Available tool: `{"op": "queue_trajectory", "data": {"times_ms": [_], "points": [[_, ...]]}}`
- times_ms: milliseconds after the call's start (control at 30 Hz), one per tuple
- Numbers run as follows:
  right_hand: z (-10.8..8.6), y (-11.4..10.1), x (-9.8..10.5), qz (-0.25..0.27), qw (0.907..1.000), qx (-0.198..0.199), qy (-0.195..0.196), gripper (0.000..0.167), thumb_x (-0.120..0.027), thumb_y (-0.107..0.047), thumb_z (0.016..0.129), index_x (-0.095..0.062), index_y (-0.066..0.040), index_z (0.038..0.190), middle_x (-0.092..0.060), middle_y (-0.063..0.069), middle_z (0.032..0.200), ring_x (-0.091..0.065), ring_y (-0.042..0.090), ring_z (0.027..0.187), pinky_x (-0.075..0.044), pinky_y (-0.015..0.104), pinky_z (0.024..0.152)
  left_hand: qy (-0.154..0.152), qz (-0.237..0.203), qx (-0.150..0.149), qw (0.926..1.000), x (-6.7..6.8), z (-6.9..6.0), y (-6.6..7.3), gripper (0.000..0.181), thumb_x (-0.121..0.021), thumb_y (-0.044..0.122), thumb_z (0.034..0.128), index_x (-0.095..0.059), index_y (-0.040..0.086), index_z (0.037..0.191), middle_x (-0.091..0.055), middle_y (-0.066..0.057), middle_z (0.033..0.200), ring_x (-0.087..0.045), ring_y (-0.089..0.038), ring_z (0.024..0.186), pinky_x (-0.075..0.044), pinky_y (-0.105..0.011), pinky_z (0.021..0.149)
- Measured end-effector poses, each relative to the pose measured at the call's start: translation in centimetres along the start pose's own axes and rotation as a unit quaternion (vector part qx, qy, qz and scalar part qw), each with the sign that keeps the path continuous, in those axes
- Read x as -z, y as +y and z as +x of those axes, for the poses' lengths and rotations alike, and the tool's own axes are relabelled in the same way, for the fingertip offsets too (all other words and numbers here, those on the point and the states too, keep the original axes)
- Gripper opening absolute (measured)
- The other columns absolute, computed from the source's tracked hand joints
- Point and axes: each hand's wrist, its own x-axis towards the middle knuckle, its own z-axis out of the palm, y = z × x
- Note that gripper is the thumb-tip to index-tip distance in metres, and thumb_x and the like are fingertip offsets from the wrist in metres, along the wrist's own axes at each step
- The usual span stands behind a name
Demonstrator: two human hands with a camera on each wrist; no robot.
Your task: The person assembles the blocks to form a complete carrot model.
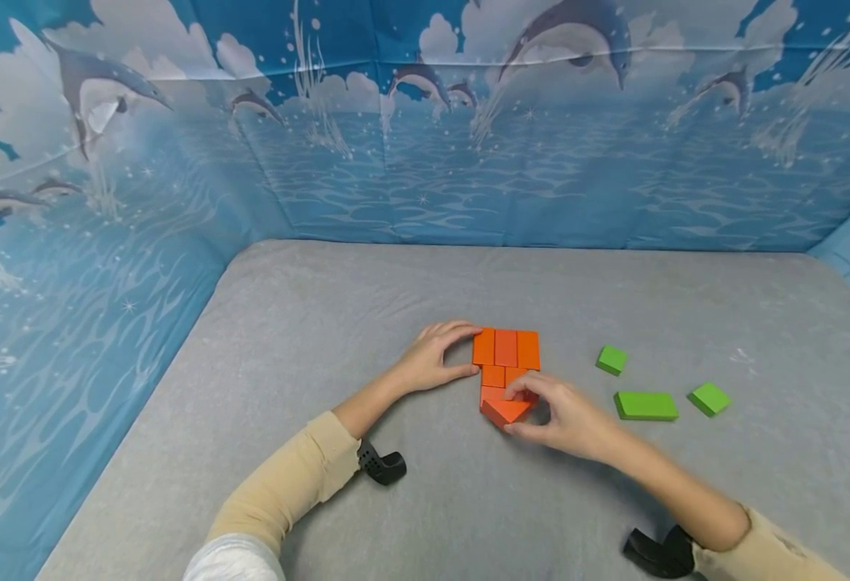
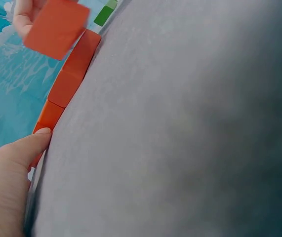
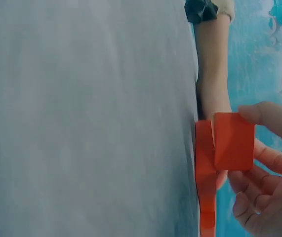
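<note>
Flat on the grey surface lies a group of orange blocks set edge to edge: a wider row at the far end and a narrower part toward me. At its far left corner my left hand holds an end block between forefinger and thumb. In the left wrist view the thumb presses that block's side. My right hand pinches an orange block with a triangular-looking top at the near end of the group. The right wrist view shows this block's rectangular face, raised above the surface.
To the right lie a long green block and two smaller green blocks, apart from the orange group. A blue curtain with dolphins stands behind and at the sides of the grey surface. Black wrist mounts sit at both forearms.
</note>
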Motion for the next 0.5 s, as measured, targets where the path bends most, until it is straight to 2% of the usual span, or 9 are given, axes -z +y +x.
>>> {"op": "queue_trajectory", "data": {"times_ms": [233,500], "points": [[-0.2,-0.1,-0.8,-0.036,0.9994,0.002,0.004,0.030,-0.079,-0.016,0.069,-0.060,-0.012,0.092,-0.057,-0.008,0.088,-0.050,0.006,0.080,-0.047,0.028,0.071,0.003,0.003,-0.001,1.0000,-0.1,0.0,-0.1,0.058,-0.066,0.035,0.0834,-0.046,0.016,0.134,-0.044,-0.002,0.137,-0.036,-0.019,0.127,-0.023,-0.041,0.106],[-0.3,0.2,-1.4,-0.046,0.9982,0.027,0.027,0.031,-0.080,-0.015,0.067,-0.060,-0.013,0.090,-0.054,-0.009,0.085,-0.047,0.005,0.078,-0.044,0.025,0.069,0.006,-0.002,-0.002,1.0000,-0.1,0.0,0.0,0.057,-0.067,0.034,0.0829,-0.047,0.015,0.133,-0.045,-0.002,0.135,-0.037,-0.018,0.126,-0.024,-0.040,0.106]]}}
